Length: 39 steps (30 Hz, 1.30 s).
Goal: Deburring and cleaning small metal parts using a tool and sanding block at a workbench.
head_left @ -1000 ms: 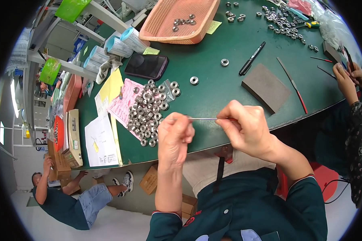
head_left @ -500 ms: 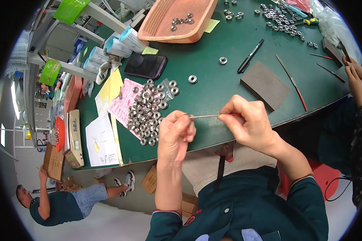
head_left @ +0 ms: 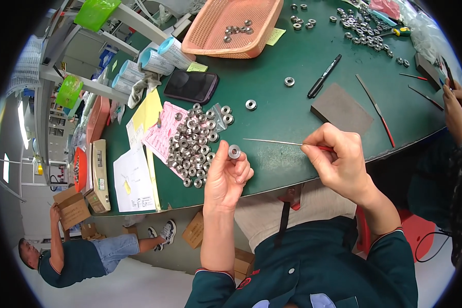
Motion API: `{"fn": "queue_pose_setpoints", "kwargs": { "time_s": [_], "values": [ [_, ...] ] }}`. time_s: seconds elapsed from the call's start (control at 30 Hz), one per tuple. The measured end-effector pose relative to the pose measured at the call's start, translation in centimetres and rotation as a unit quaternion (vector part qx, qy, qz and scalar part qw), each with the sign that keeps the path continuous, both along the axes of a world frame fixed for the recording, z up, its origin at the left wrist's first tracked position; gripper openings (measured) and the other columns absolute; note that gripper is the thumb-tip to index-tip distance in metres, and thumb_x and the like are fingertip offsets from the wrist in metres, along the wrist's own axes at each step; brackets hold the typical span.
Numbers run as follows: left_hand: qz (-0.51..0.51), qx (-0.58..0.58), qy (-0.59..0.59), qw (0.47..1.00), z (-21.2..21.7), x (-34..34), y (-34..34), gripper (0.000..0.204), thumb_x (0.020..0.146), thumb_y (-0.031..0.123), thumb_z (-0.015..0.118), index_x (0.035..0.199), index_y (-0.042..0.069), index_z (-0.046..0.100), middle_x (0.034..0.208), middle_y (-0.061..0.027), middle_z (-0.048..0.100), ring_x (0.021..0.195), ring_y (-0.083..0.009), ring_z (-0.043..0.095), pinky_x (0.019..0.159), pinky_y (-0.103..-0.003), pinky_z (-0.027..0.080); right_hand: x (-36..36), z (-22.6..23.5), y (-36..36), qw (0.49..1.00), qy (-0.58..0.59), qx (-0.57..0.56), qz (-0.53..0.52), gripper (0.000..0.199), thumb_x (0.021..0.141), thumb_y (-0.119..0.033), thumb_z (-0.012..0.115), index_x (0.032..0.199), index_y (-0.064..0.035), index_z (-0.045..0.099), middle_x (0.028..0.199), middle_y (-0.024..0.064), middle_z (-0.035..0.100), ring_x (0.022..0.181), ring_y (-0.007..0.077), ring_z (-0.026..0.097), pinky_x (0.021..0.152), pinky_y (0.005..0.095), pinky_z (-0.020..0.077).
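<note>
The left hand (head_left: 227,173) pinches a small steel ring (head_left: 234,151) upright at its fingertips, bore facing right. The right hand (head_left: 339,161) is closed around a thin needle file (head_left: 274,142), which lies nearly level with its tip aimed left at the ring and just short of it, nothing between them. Both hover over the near edge of the green worktop (head_left: 287,110). Left of the ring sits a heap of rings (head_left: 195,143); beyond lie a grey block (head_left: 341,110), a black marker (head_left: 323,76), a phone (head_left: 191,85) and an orange basket (head_left: 231,25).

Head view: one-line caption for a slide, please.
Left hand pinches a small metal ring while right hand holds a thin needle file.
</note>
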<state>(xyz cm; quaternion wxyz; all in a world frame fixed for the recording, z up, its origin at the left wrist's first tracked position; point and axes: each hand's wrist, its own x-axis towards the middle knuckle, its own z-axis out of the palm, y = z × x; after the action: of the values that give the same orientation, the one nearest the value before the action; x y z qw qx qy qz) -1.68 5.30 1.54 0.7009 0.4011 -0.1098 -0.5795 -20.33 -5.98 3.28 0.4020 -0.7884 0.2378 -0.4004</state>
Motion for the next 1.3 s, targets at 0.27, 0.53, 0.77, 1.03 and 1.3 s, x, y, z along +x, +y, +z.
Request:
{"fn": "queue_pose_setpoints", "kwargs": {
  "time_s": [0.27,0.53,0.77,1.03,1.3],
  "values": [
    [-0.006,-0.013,0.006,1.000,-0.5,0.2,-0.1,0.039,0.087,0.037,0.051,0.070,0.003,0.058,0.053,-0.0018,0.047,0.044,-0.0092,0.036,0.044,-0.022,0.027,0.3,-0.2,0.4,0.999,-0.008,-0.044,0.018,0.011,0.068,0.001,0.063,0.068,-0.0016,0.052,0.049,0.0078,0.051,0.042,0.0210,0.051,0.040,0.0295,0.0373],
    [-0.001,-0.013,-0.132,0.991,-0.3,-1.2,-0.5,0.021,0.080,0.021,0.064,0.073,0.003,0.055,0.055,-0.0027,0.049,0.045,-0.0077,0.040,0.040,-0.018,0.028,2.0,-0.4,0.9,0.992,-0.004,-0.121,0.035,0.013,0.068,-0.004,0.062,0.067,-0.0039,0.050,0.054,0.0085,0.054,0.047,0.0263,0.054,0.044,0.0347,0.0407],
    [0.001,-0.017,-0.147,0.989,0.3,-1.6,-0.6,0.018,0.079,0.016,0.064,0.073,0.002,0.055,0.056,-0.0040,0.051,0.044,-0.0084,0.041,0.040,-0.019,0.029,2.5,-0.3,1.3,0.992,-0.019,-0.114,0.041,0.011,0.069,-0.002,0.061,0.067,-0.0036,0.050,0.054,0.0099,0.054,0.049,0.0274,0.055,0.044,0.0348,0.0414],
    [0.007,-0.019,-0.105,0.994,0.5,-2.2,-0.9,0.017,0.079,0.015,0.064,0.072,0.003,0.054,0.054,-0.0028,0.048,0.045,-0.0077,0.040,0.041,-0.019,0.029,3.0,-0.5,1.2,0.993,-0.034,-0.113,0.025,0.010,0.066,0.004,0.061,0.065,-0.0010,0.052,0.051,0.0092,0.051,0.041,0.0209,0.050,0.040,0.0287,0.0370],
    [0.015,-0.034,-0.047,0.998,0.2,-1.6,-0.8,0.017,0.081,0.016,0.062,0.076,0.001,0.054,0.060,-0.0038,0.050,0.048,-0.0083,0.039,0.043,-0.020,0.028,2.4,-0.1,0.5,0.995,-0.027,-0.088,0.032,0.010,0.067,0.004,0.062,0.066,-0.0003,0.053,0.050,0.0094,0.049,0.040,0.0187,0.049,0.040,0.0277,0.0363]
  ]
}}
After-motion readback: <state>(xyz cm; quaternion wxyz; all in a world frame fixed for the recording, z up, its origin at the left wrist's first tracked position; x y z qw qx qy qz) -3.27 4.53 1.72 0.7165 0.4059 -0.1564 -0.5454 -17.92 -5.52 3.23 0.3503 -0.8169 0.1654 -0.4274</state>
